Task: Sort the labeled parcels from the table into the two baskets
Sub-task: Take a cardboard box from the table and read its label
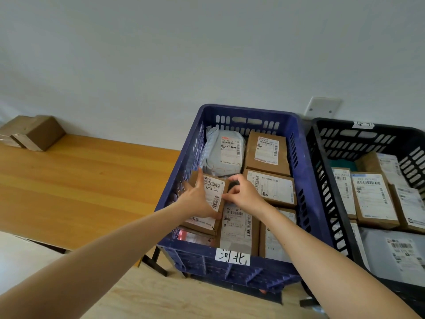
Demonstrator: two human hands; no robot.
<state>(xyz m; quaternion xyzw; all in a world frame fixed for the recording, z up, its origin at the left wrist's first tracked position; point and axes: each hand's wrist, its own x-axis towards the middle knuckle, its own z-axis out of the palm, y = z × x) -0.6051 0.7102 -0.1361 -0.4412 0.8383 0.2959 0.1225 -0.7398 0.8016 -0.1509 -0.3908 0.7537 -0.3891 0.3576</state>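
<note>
Both hands, left hand (199,197) and right hand (244,195), grip a brown cardboard parcel with white barcode label (212,199), inside the blue slotted plastic basket (296,132), front-left. Advice: lower flat, label upward, beside neighbours, then release.

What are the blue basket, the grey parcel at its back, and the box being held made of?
The blue basket looks like moulded plastic: slotted walls, slight sheen. The grey parcel seems a soft plastic mailer bag, wrinkled and glossy. The box held by the left hand and right hand looks like matte brown cardboard with a paper label.
</note>
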